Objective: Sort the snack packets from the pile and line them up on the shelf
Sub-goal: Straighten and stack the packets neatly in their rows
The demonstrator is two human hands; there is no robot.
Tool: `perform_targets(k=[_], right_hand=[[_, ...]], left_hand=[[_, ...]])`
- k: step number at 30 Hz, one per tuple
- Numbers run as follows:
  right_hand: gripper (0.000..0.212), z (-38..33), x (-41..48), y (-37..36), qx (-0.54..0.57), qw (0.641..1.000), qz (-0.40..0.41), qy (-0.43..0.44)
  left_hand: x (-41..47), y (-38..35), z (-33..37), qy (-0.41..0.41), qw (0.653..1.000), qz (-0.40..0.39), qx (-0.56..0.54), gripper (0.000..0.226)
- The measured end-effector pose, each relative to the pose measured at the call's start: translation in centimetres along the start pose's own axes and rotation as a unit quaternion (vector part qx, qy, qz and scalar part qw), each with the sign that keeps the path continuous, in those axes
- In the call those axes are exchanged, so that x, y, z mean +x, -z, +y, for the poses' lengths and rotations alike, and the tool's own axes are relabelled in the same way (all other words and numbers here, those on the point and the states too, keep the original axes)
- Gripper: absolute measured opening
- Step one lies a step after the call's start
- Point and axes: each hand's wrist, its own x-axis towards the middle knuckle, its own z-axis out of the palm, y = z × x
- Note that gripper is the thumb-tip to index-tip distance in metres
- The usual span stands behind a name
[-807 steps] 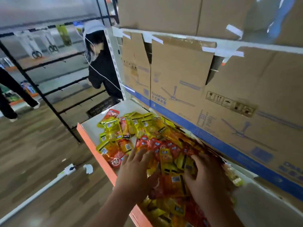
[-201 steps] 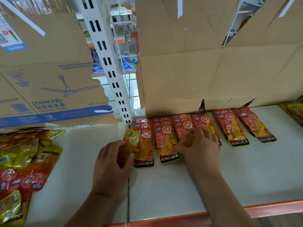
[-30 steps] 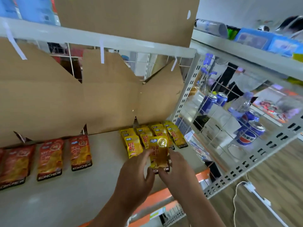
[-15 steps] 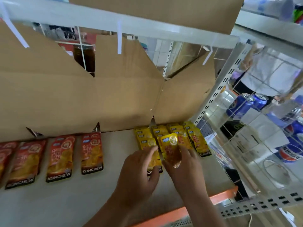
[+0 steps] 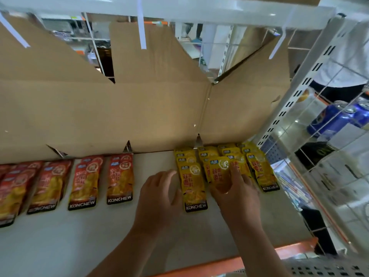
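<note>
Yellow packet (image 5: pixel 218 170) pinched in right hand (image 5: pixel 234 189), thumb laid over front, lower half hidden by palm. Packet held over second column of yellow packet rows (image 5: pixel 257 170) at right end of shelf (image 5: pixel 79 236), top edge pointed toward cardboard backing (image 5: pixel 139 106). Left hand (image 5: pixel 159 194) loosely curled, nothing gripped, fingertips set just beside left edge of nearest yellow column's front packet (image 5: pixel 192 185); contact cannot be told. Red packets (image 5: pixel 119 178) lined up further left, gap kept between colours.
</note>
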Motion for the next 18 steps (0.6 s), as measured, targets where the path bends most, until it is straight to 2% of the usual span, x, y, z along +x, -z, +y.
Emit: perform_targets(k=[6,18], right_hand=[[0.068,0.12,0.24,-0.26,-0.032,0.999,-0.011,0.005],[0.068,-0.04,0.02,-0.58,-0.029,1.000,-0.006,0.008]], left_hand=[[-0.15,0.01,0.02,0.013,1.000,-0.013,-0.006,0.050],[-0.06,-0.03,-0.16,0.012,1.000,-0.027,0.000,0.049]])
